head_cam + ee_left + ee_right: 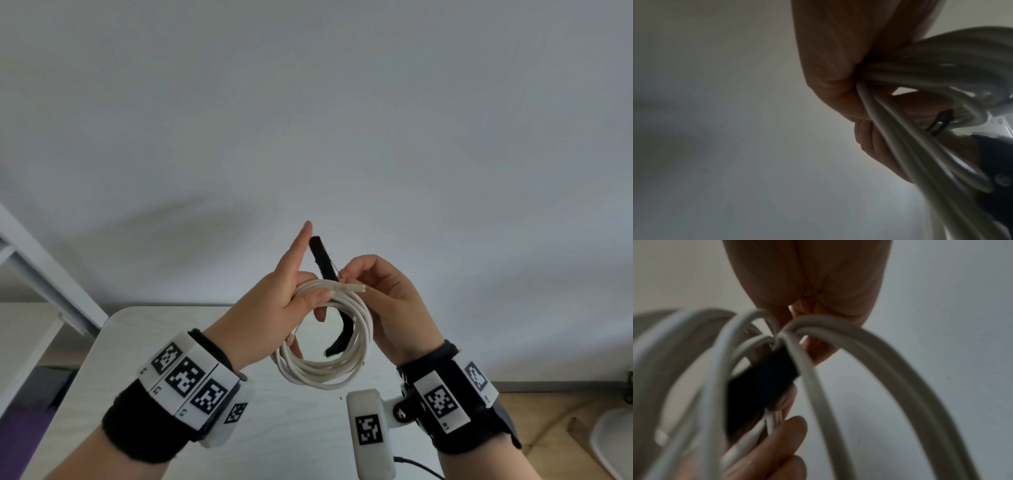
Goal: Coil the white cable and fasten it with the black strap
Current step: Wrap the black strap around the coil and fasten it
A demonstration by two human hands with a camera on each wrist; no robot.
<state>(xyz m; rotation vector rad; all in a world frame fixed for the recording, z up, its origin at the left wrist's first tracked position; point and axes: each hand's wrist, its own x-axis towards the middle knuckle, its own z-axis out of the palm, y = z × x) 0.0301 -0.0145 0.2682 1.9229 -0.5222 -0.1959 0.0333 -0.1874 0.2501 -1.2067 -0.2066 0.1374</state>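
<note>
Coiling looks finished: the white cable (323, 346) hangs in loops above the tabletop (274, 428), bunched at the top in the grip of the left hand (274, 308), thumb pressing, forefinger pointing free; the right hand (383, 301) pinches the black strap (325, 263) just behind the bundle, apparently threaded through the loops, though the right wrist view is blurred; one strap end stands up, the other dangles inside the coil. Best keep the bundle clamped tight and draw the strap snug round every strand; open air surrounds both hands, and the tabletop edge lies well below.
</note>
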